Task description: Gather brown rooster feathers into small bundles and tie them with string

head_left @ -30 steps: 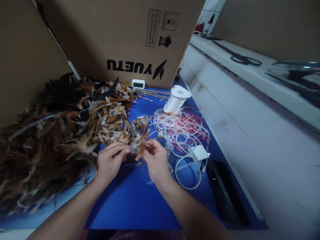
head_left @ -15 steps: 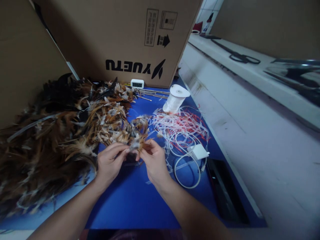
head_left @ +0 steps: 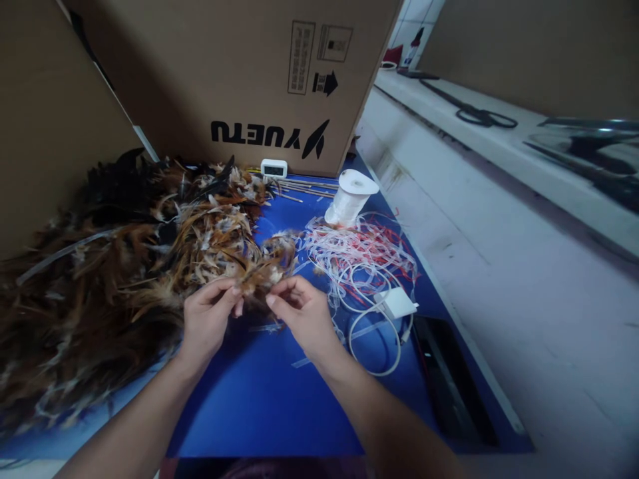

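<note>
A small tuft of brown and grey feathers (head_left: 255, 279) is held up in front of the large feather pile. My left hand (head_left: 207, 322) is closed, thumb and forefinger pinching the tuft's left side. At its lower right edge, my right hand (head_left: 304, 316) has thumb and forefinger brought together on the feathers, the other fingers curled; the exact spot it grips is small and partly hidden. The big heap of brown, orange and black feathers (head_left: 210, 233) lies behind and to the left. Just beyond the tuft, more loose feathers (head_left: 282, 246) rest on the blue tabletop (head_left: 264, 406).
Right of my hands lie tangled white and red ribbon strips (head_left: 359, 249), a white spool (head_left: 351, 198), a white adapter with cable (head_left: 397, 303) and a black flat device (head_left: 452, 379). A cardboard box (head_left: 239, 73) stands behind thin sticks (head_left: 309, 188) and a small white display (head_left: 274, 168). Scissors (head_left: 484, 118) lie on the ledge.
Both hands have drawn slightly apart, the left moving left. The tuft has turned and spread, its feathers now pointing up and left.
</note>
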Demonstrator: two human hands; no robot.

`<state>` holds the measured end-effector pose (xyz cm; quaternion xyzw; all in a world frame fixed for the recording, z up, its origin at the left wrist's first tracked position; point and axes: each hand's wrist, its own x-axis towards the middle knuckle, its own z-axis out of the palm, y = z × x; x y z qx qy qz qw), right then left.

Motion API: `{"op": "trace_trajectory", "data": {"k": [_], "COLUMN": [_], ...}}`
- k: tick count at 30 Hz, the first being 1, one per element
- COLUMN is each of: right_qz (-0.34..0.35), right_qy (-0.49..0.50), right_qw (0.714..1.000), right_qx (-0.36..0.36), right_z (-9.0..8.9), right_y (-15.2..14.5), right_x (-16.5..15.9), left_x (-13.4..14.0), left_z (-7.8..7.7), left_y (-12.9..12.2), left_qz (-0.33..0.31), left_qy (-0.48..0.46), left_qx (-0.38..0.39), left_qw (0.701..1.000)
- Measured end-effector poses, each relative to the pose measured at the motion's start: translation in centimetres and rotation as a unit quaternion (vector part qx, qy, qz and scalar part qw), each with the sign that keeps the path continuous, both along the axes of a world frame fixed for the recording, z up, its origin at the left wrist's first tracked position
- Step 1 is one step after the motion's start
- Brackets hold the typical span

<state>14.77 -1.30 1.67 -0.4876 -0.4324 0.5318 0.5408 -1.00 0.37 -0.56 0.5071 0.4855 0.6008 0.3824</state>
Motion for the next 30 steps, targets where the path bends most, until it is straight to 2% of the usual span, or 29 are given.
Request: {"op": "trace_trajectory", "data": {"k": [4,8,14,21,27,30], "right_qz": [-0.027,0.017,0.106,0.124,0.137,0.133], "right_qy": [-0.100,-0.210,-0.432,-0.478,-0.601,-0.618], "right_qw": [0.994,0.975,0.885,0.853,0.759,0.745], "right_qx": [0.039,0.071,0.138,0.169,0.209,0.213], "right_z": [-0.2,-0.7,-0.7,-1.2,-2.5,-2.7], "right_y": [1.0,1.5,1.0,0.3,-0.2,-0.1], "right_x": [1.7,3.1,3.3,1.8,-0.5,-0.8], "left_x": [-0.2,-0.3,-0.1,-0.1,0.0,0.0], "left_z": [0.3,1.1,1.9,2.1,1.9,2.0], "left_y": [0.3,0.4,0.5,0.5,0.4,0.4], "left_qz": [-0.016,-0.009,-0.002,0.000,0.000,0.004], "left_qy": [-0.092,-0.145,-0.167,-0.200,-0.188,-0.190], "left_qx": [-0.032,-0.035,-0.034,-0.039,-0.058,-0.067], "left_qw": [0.995,0.989,0.985,0.979,0.980,0.979]}}
